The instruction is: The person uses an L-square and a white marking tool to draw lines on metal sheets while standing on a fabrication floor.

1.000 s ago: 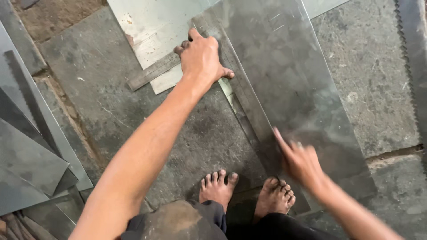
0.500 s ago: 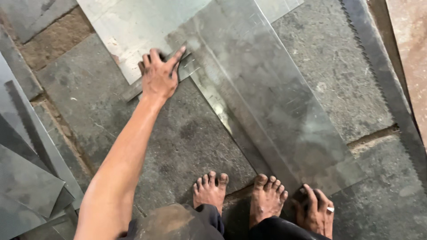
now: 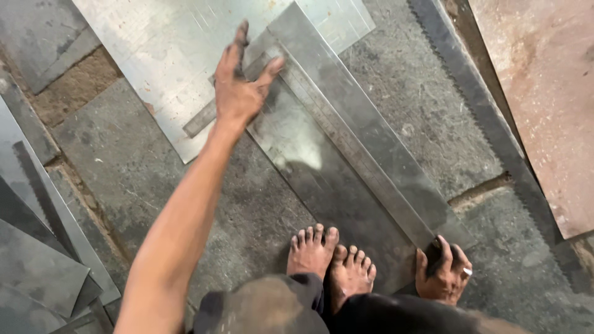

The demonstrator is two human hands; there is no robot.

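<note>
My left hand [image 3: 238, 93] reaches far forward with its fingers spread. The fingertips rest on the far end of a long dark metal sheet [image 3: 322, 179] and on a narrow flat bar [image 3: 199, 122] beside it. The sheet lies slanted across a lighter metal sheet [image 3: 154, 55] on the stone floor. A long straight strip [image 3: 371, 167] runs along the dark sheet. My right hand [image 3: 442, 272], with a ring on one finger, is closed on the near right corner of the dark sheet. My bare feet [image 3: 328, 256] stand at the sheet's near edge.
A long toothed saw blade [image 3: 489, 117] lies along the right, next to a rusty plate [image 3: 544, 93]. Dark sheet offcuts [image 3: 37, 260] are stacked at the left. The floor is grey stone slabs [image 3: 130, 173] with gaps between them.
My right hand has slid from the sheet's right edge down to its near corner and closed on it. My left hand has opened, with fingers now spread over the far end.
</note>
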